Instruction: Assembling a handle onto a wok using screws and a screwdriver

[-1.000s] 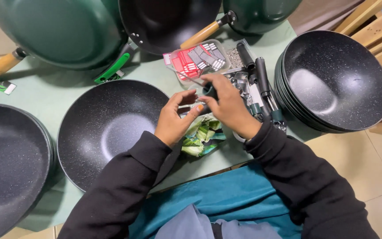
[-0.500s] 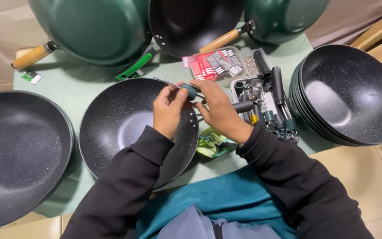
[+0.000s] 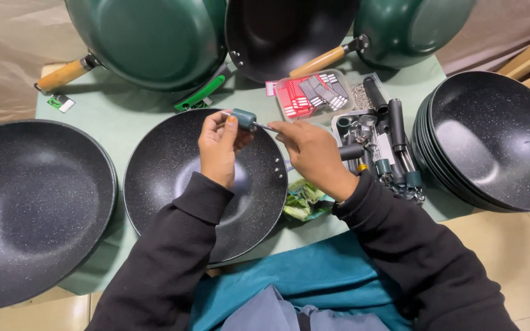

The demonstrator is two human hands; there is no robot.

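Observation:
My left hand (image 3: 220,149) pinches a small grey-green metal handle fitting (image 3: 243,118) above the far rim of a black speckled wok (image 3: 173,184). My right hand (image 3: 311,153) holds a thin metal rod (image 3: 267,128) whose tip meets that fitting. Both hands hover over the wok's right far edge. The wok has no handle and lies flat on the green-covered table (image 3: 118,116).
A second black wok (image 3: 26,202) lies at the left, a stack of black woks (image 3: 492,141) at the right. Green woks with wooden handles (image 3: 154,37) lean at the back. A tray of handle parts (image 3: 381,147), a box of red and grey pieces (image 3: 311,95) and crumpled green wrap (image 3: 302,202) lie nearby.
Both hands moved left, from over the parts tray to above the middle wok's far rim, carrying the fitting and rod. The view shifted too.

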